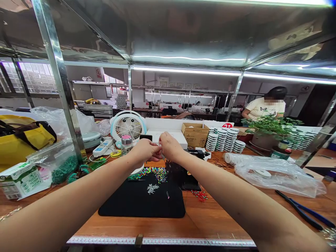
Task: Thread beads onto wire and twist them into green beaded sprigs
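Whitish, too small to identify, a piece (pixel 160 146) sits pinched by the fingers of left hand (pixel 145 151) and right hand (pixel 170 144), beyond the black mat (pixel 123 203); probably featherlight, best nipped at its ends.

Right of our fingers (pixel 156 149), we read "21" on a red disc (pixel 228 125); up and left of them, a wall sign (pixel 98 72) shows a red prohibition circle.
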Action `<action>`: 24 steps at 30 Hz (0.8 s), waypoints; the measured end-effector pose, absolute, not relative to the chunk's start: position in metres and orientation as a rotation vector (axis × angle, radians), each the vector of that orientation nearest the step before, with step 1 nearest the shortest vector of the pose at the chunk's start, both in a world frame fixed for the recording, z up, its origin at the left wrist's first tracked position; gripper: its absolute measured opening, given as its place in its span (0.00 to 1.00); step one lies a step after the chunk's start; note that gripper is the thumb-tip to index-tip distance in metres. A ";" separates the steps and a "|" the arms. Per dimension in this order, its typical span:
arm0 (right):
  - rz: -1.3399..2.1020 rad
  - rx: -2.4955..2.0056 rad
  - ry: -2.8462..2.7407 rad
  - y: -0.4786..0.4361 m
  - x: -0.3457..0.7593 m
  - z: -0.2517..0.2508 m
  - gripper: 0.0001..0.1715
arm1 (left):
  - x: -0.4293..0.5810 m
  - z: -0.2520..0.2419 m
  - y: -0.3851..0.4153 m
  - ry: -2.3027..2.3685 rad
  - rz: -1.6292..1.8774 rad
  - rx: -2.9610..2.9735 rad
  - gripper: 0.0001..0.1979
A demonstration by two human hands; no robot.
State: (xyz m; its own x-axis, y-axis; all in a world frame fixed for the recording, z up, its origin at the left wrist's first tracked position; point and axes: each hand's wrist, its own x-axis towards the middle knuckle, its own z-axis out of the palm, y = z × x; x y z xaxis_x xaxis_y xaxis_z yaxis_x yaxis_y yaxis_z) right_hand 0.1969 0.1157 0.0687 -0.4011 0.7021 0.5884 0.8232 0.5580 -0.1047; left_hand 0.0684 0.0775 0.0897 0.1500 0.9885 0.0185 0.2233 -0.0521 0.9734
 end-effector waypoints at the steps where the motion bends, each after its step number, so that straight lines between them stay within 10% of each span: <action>1: -0.264 -1.210 -2.210 0.116 0.197 0.068 0.06 | 0.070 0.086 0.074 1.225 1.035 1.434 0.07; 24: -0.324 -1.133 -2.214 0.118 0.202 0.062 0.13 | 0.071 0.019 0.061 1.259 1.195 1.217 0.05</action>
State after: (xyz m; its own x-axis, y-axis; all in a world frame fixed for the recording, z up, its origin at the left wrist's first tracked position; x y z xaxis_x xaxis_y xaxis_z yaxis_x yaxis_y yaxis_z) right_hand 0.2016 0.1183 0.0620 -0.4375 0.6439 0.6277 0.7968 0.6011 -0.0611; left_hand 0.0711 0.0607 0.0186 -0.0203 0.9997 -0.0143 0.0377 0.0151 0.9992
